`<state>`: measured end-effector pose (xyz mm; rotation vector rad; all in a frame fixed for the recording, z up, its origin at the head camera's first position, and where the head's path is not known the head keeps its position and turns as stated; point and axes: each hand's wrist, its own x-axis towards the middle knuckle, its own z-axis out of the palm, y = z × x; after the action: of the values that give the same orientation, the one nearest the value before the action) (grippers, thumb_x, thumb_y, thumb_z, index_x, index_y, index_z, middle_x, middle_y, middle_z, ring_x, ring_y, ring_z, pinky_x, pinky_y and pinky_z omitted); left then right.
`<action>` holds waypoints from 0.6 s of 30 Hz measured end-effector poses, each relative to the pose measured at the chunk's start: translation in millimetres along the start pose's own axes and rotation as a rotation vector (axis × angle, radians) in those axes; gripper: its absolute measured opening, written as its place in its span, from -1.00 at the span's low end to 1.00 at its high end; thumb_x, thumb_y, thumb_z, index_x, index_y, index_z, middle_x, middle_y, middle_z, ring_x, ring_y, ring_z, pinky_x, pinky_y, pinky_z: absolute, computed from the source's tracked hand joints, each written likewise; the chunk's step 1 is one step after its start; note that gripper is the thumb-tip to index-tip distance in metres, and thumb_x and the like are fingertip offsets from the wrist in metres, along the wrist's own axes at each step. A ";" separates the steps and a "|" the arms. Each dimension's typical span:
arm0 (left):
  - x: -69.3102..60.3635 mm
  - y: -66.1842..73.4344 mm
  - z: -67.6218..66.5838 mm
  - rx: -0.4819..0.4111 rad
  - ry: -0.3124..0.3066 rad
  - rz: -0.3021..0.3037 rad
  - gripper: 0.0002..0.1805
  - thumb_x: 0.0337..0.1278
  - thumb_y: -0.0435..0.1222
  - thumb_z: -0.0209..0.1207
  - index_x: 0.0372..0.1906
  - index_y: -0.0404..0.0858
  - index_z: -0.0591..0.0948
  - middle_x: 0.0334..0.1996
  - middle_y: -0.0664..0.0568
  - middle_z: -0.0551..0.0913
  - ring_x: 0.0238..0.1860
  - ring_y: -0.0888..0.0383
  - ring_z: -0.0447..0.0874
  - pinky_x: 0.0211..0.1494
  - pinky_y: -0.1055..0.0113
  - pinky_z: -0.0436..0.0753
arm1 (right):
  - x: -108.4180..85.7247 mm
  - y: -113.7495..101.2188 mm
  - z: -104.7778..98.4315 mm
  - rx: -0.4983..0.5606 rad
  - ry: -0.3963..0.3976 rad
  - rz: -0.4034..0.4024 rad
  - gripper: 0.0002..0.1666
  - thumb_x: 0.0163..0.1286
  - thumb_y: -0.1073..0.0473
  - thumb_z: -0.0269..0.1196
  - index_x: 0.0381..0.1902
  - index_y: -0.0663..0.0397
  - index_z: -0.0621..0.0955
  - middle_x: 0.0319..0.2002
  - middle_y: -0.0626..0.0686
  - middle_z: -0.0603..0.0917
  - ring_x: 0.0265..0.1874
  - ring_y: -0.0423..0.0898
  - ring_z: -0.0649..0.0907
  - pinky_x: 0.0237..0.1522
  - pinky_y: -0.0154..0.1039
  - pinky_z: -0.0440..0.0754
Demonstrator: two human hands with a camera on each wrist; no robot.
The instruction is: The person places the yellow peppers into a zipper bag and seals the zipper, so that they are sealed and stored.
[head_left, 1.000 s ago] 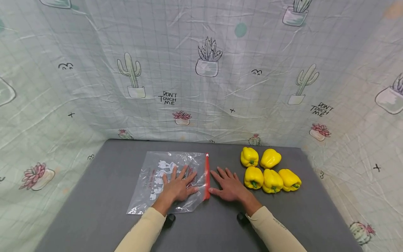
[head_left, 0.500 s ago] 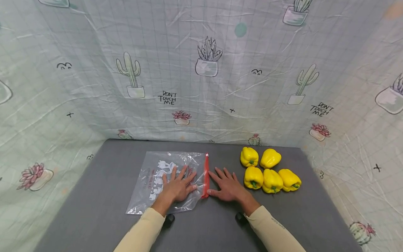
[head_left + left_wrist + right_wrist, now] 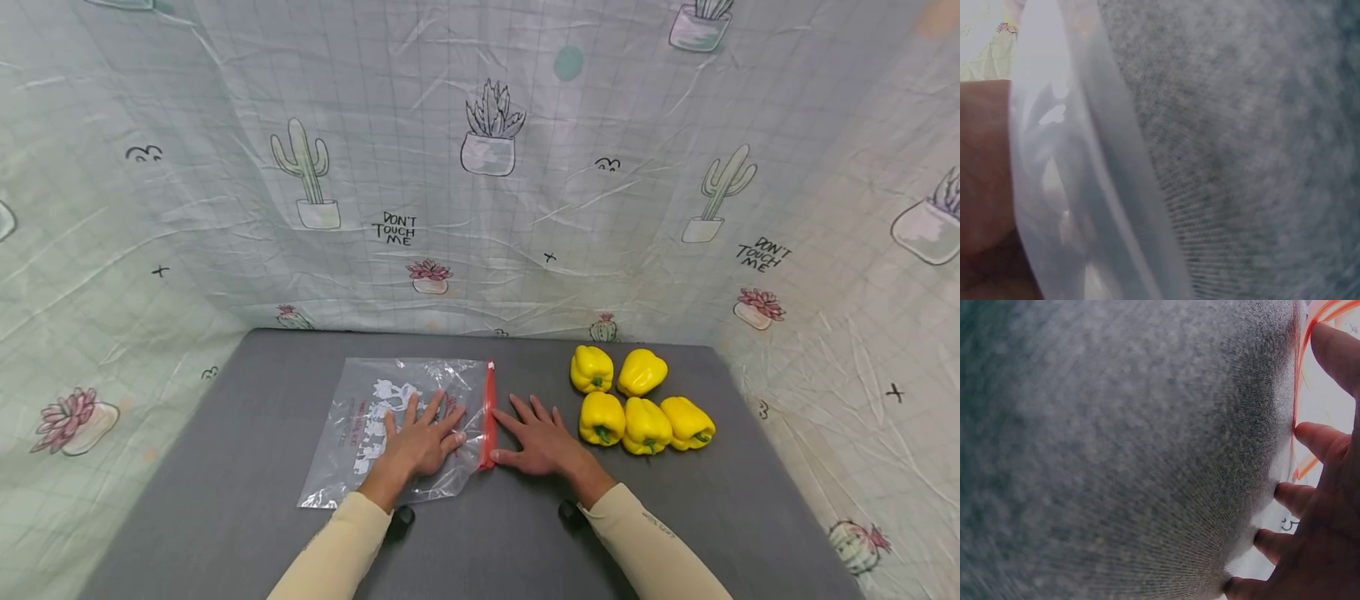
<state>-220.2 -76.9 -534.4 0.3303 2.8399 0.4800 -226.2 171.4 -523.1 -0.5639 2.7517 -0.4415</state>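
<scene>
A clear plastic bag (image 3: 333, 442) with white and red print lies flat on the grey table, its red zip edge (image 3: 489, 408) toward the right. My left hand (image 3: 416, 446) rests on the bag with its fingers spread. Just right of the zip edge, my right hand (image 3: 542, 442) lies spread on the table, its thumb and index fingertips at the red strip. The right wrist view shows that hand's fingers (image 3: 1319, 440) beside the red edge. In the left wrist view, the bag's film (image 3: 1085, 187) rises next to part of the left hand (image 3: 985, 169).
Several yellow peppers (image 3: 602, 418) sit on the table to the right of my right hand, in two rows. A printed cloth (image 3: 555, 200) with cactus drawings hangs behind and at both sides of the grey table (image 3: 465, 550).
The red zip edge has shifted slightly left, and my right hand has moved slightly left with it. My left hand stays spread on the bag. The head view has tilted a little.
</scene>
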 end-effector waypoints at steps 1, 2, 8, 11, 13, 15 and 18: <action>0.2 0.0 -0.1 -0.002 0.000 0.001 -0.38 0.55 0.17 -0.06 0.61 0.26 0.26 0.73 0.03 -0.03 0.72 -0.32 -0.26 0.53 -0.61 -0.21 | 0.3 0.0 0.1 -0.001 0.001 0.002 -0.12 0.46 -0.40 0.17 0.63 -0.35 0.27 0.69 0.12 0.13 0.67 0.34 0.05 0.56 0.52 -0.02; 0.2 0.2 -0.5 -0.002 0.000 0.003 -0.38 0.55 0.17 -0.06 0.61 0.26 0.27 0.73 0.03 -0.03 0.72 -0.33 -0.26 0.53 -0.61 -0.21 | 0.7 0.2 0.2 -0.002 0.001 0.006 -0.13 0.46 -0.40 0.17 0.63 -0.35 0.27 0.69 0.11 0.13 0.67 0.34 0.05 0.56 0.51 -0.02; -0.2 2.1 -1.7 -0.008 -0.008 0.007 -0.37 0.55 0.17 -0.06 0.62 0.25 0.26 0.73 0.01 -0.04 0.72 -0.33 -0.26 0.53 -0.61 -0.22 | 1.9 0.1 0.7 -0.016 -0.014 0.019 -0.09 0.43 -0.43 0.19 0.63 -0.37 0.26 0.70 0.09 0.11 0.68 0.33 0.04 0.56 0.51 -0.02; 0.1 2.6 -2.3 -0.006 -0.016 0.007 -0.37 0.55 0.17 -0.06 0.62 0.26 0.25 0.74 0.02 -0.05 0.72 -0.33 -0.27 0.53 -0.61 -0.23 | 1.8 -0.3 1.3 -0.026 -0.019 0.028 -0.07 0.42 -0.44 0.20 0.64 -0.38 0.25 0.70 0.09 0.10 0.68 0.32 0.03 0.57 0.51 -0.02; 0.2 2.8 -3.0 0.000 -0.015 0.005 -0.37 0.55 0.17 -0.06 0.62 0.26 0.26 0.73 0.02 -0.05 0.72 -0.33 -0.27 0.52 -0.62 -0.22 | 1.9 -0.8 1.6 -0.026 -0.021 0.032 -0.06 0.40 -0.44 0.21 0.64 -0.39 0.24 0.70 0.08 0.09 0.68 0.32 0.02 0.57 0.50 -0.03; 0.6 2.6 -3.4 0.007 -0.016 -0.001 -0.37 0.54 0.18 -0.05 0.61 0.28 0.25 0.74 0.03 -0.05 0.72 -0.32 -0.28 0.53 -0.61 -0.22 | 2.5 -1.2 1.7 -0.031 -0.022 0.033 -0.03 0.38 -0.45 0.23 0.64 -0.39 0.24 0.70 0.08 0.08 0.68 0.32 0.02 0.57 0.51 -0.03; 0.6 2.5 -3.5 0.012 -0.008 -0.001 -0.37 0.54 0.17 -0.04 0.61 0.26 0.27 0.73 0.02 -0.03 0.72 -0.33 -0.25 0.51 -0.63 -0.20 | 3.2 -2.0 1.1 -0.040 -0.026 0.028 0.01 0.33 -0.45 0.28 0.64 -0.39 0.24 0.71 0.09 0.07 0.68 0.33 0.02 0.56 0.51 -0.02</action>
<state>-221.2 -75.4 -530.4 0.3322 2.8366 0.4607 -228.0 168.0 -524.1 -0.5358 2.7457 -0.3704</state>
